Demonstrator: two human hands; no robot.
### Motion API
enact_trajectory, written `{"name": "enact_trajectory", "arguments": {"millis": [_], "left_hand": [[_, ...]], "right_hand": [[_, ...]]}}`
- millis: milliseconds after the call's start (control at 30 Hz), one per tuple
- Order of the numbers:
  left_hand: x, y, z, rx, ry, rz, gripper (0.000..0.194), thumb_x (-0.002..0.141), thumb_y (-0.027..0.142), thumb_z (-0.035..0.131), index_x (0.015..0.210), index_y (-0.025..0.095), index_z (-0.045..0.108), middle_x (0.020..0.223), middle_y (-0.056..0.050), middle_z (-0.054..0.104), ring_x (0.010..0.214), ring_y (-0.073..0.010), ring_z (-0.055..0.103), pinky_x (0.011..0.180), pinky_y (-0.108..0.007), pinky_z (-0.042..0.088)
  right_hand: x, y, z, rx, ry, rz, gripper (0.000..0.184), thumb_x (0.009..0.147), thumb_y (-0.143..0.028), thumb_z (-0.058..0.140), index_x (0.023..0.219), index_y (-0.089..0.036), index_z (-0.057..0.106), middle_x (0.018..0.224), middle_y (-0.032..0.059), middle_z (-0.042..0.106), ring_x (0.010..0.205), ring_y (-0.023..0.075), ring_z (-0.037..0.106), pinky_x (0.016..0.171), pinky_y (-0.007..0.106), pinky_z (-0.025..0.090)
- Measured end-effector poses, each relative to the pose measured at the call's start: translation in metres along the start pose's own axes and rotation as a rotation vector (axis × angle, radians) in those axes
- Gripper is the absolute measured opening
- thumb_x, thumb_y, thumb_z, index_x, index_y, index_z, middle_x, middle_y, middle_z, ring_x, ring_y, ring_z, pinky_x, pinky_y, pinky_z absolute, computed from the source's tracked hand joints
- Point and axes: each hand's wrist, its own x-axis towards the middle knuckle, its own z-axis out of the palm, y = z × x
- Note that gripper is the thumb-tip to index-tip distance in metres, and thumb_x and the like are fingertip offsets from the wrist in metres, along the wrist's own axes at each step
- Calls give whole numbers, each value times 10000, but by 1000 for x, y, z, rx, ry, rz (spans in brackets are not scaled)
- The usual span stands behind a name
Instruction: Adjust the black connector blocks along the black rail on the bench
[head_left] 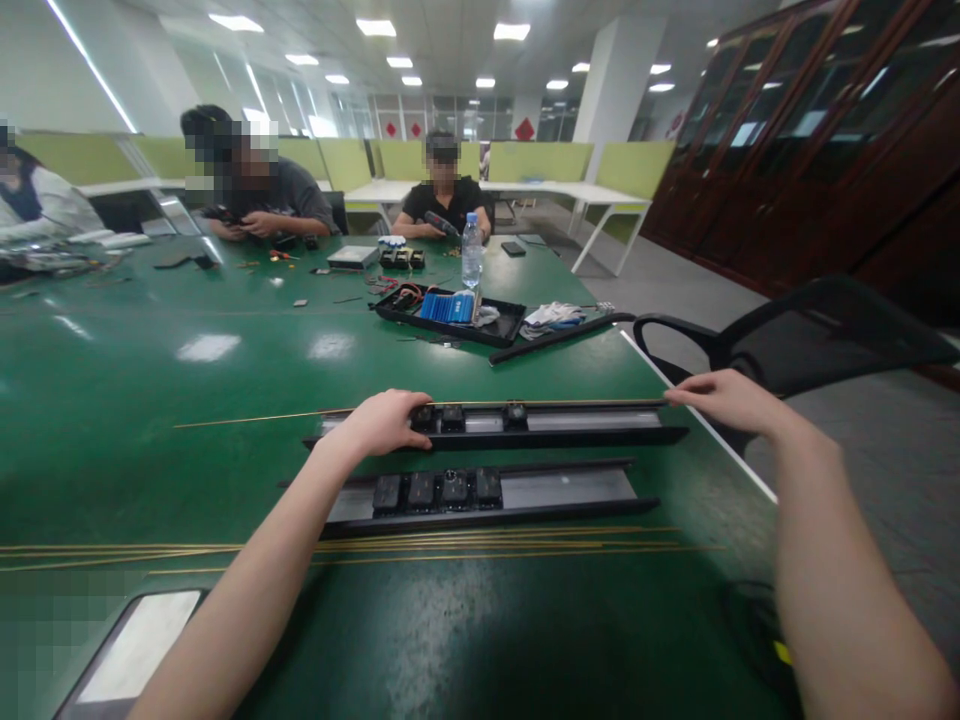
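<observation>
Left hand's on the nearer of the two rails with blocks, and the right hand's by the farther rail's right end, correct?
Not quite: the head view shows the left hand on the farther rail, not the nearer rail. The right hand is indeed by the farther rail's right end.

Just two bare hands here, left hand point(386, 420) and right hand point(731, 398), both on bare forearms. Left forearm point(270, 560) is pretty slim, an even taper down to the wrist. Right forearm point(847, 560) looks way chunkier toward the bottom of the shot. Fingers look slender on both.
</observation>
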Motion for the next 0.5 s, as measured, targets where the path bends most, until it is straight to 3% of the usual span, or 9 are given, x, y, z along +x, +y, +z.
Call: {"name": "enact_trajectory", "arguments": {"millis": [133,233,400,500], "left_hand": [[0,-1,1,0,-3,-2,691,722,493,779,1340,226,627,1312,-109,695,1169,-318,657,970,-361,507],[1,-2,2,2,4,-1,696,718,507,777,1336,224,630,1315,-112,693,1167,-323,656,971,-371,509],[1,-4,3,1,6,1,678,710,513,777,1314,235,642,1278,-97,712,1142,-314,669,956,-358,515],[1,-4,3,-3,12,7,666,708,512,777,1302,240,649,1270,-93,716,1138,-311,671,951,-355,516]], "right_hand": [[0,3,-5,-164,167,88,414,840,-544,614,943,-193,807,994,160,767,862,294,668,731,388,447],[-1,-6,-6,-182,267,-4,439,855,-569,586,977,-207,802,1065,162,758,936,310,664,767,402,448],[-6,-62,13,-18,340,-339,351,871,-491,605,977,-216,796,1062,101,762,1032,283,661,897,388,469],[-10,-105,42,99,260,-504,318,898,-481,592,1002,-250,785,1067,50,769,1022,248,673,898,362,495]]}}
